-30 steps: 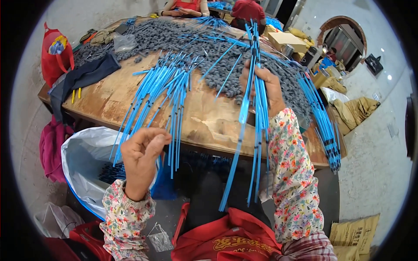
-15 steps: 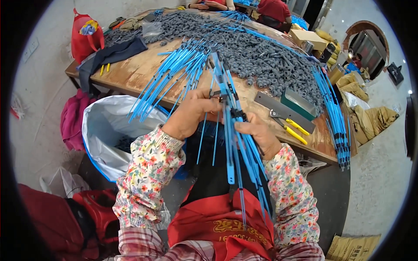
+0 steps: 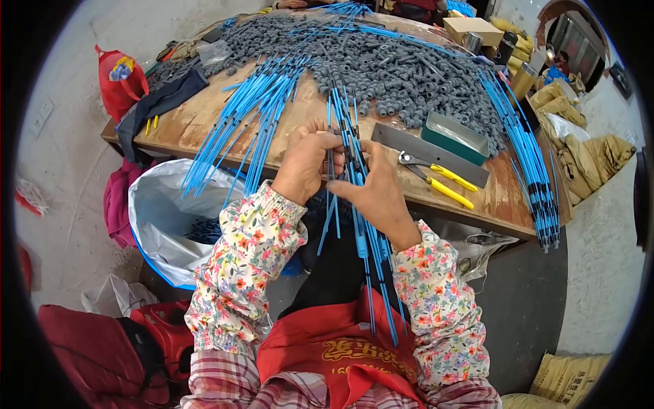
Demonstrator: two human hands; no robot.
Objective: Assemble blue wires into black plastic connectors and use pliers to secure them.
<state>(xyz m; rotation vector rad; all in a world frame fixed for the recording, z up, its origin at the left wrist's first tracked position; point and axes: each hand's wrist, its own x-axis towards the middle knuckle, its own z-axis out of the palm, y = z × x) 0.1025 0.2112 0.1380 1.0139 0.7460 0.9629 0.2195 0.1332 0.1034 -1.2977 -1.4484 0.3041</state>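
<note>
Lowered since the earliest frame, the blue sticks (image 3: 361, 235) are now held at the near edge of the tabletop (image 3: 187, 129), and the left hand (image 3: 305, 160), then well apart, has been brought to them. They are pinched in the grip of the right hand (image 3: 381, 191), between thumb and fingers, and their lower ends are hung over a red apron (image 3: 300, 337). Thin sticks at the bunch's left side are pinched by the left grip; how many cannot be told. Behind, much of the surface is covered by grey parts (image 3: 381, 75). Loose sticks (image 3: 235, 129) are spread at the left, over the edge. Yellow-handled pliers (image 3: 449, 193) are laid along a grey plate (image 3: 395, 140), with a green box (image 3: 453, 144) just beyond.
</note>
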